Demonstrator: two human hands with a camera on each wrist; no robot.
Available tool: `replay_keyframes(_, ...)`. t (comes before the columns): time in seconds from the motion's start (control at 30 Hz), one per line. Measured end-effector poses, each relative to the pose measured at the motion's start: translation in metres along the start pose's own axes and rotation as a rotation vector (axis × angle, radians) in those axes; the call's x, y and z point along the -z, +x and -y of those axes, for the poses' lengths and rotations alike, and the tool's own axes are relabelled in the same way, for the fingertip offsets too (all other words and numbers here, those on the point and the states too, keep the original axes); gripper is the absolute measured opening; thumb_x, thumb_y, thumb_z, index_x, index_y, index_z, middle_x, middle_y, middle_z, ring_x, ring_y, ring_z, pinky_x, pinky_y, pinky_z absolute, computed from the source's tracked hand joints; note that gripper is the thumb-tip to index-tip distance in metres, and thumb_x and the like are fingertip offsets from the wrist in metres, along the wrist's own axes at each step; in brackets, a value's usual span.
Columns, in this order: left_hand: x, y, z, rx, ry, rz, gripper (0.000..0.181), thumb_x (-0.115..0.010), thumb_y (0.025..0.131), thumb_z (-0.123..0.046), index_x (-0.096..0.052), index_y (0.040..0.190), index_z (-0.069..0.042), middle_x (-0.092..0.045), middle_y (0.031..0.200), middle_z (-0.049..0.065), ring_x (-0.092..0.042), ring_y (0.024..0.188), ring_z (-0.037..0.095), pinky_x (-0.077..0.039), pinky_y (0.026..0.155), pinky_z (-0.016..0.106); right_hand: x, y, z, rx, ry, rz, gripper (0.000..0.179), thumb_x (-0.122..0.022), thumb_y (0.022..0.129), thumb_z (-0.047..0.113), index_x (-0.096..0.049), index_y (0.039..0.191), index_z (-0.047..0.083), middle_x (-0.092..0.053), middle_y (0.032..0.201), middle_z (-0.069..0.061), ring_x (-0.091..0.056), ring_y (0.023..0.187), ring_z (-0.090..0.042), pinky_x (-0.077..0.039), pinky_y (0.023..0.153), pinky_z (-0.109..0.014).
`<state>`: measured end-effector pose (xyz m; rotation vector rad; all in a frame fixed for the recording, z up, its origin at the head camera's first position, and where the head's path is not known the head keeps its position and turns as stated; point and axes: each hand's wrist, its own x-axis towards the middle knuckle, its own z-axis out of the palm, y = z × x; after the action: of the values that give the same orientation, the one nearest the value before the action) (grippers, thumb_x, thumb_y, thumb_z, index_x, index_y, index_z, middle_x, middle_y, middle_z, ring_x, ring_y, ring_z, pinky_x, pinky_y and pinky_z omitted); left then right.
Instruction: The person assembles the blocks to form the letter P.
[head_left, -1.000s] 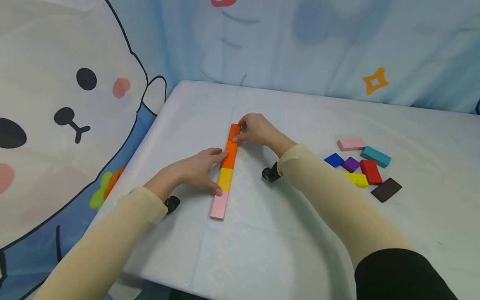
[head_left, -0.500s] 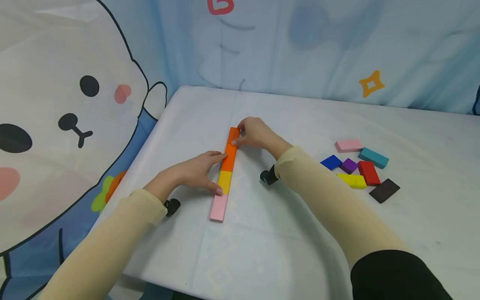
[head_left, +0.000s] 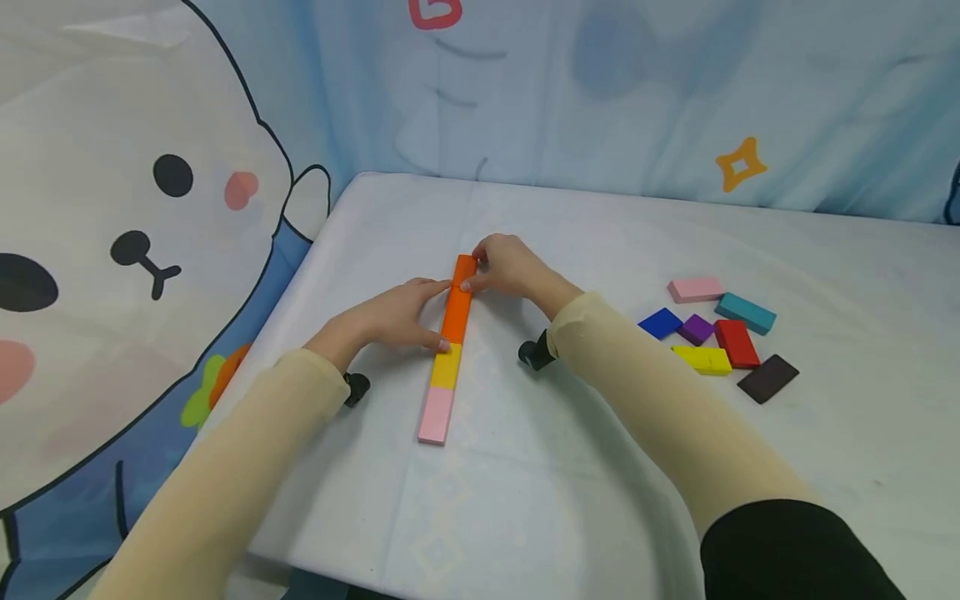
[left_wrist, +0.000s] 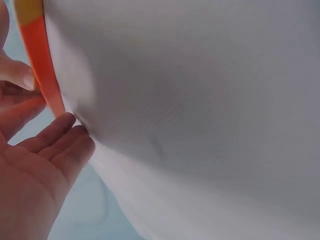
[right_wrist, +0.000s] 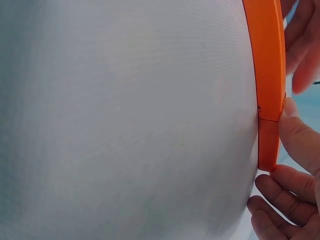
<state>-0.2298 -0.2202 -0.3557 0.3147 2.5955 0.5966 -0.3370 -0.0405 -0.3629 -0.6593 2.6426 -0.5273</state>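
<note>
2 orange blks (head_left: 456, 317), yellow blk (head_left: 446, 371), pink blk (head_left: 435, 415) (near end), flat in line

Yellow block (head_left: 447, 371) partly covered, red heart (head_left: 442, 22) cut off

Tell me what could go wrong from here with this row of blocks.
The right hand is where the far orange block meets the long orange block; a slip might part them. The left hand is at the left side of the row, so an uneven push could skew it. Neither hand touches the pink block at the near end, so it may drift out of line.
</note>
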Motion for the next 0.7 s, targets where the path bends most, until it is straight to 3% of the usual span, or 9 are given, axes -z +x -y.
replay_keyframes(0.23, 0.007, 0.018, -0.002, 0.041, -0.005, 0.028, 0.105, -0.083, 0.085, -0.04, -0.017, 0.166, -0.02, -0.021, 0.171, 0.012, -0.026, 0.156, 0.031, -0.026, 0.127, 0.053, 0.001, -0.003, 0.001, -0.018, 0.018, 0.01, 0.063, -0.077, 0.092, 0.031, -0.056, 0.142, -0.001, -0.06, 0.141, -0.016, -0.055, 0.124, -0.03, -0.045, 0.117, -0.041)
replay_keyframes(0.7, 0.008, 0.023, -0.006, 0.082, 0.006, 0.061, 0.106, -0.084, 0.084, -0.039, -0.017, 0.165, -0.023, -0.015, 0.172, 0.011, -0.025, 0.156, 0.033, -0.028, 0.126, 0.055, 0.0, -0.006, 0.0, 0.003, -0.007, -0.002, 0.063, -0.077, 0.093, 0.031, -0.055, 0.143, -0.002, -0.059, 0.143, -0.016, -0.055, 0.126, -0.029, -0.044, 0.118, -0.041)
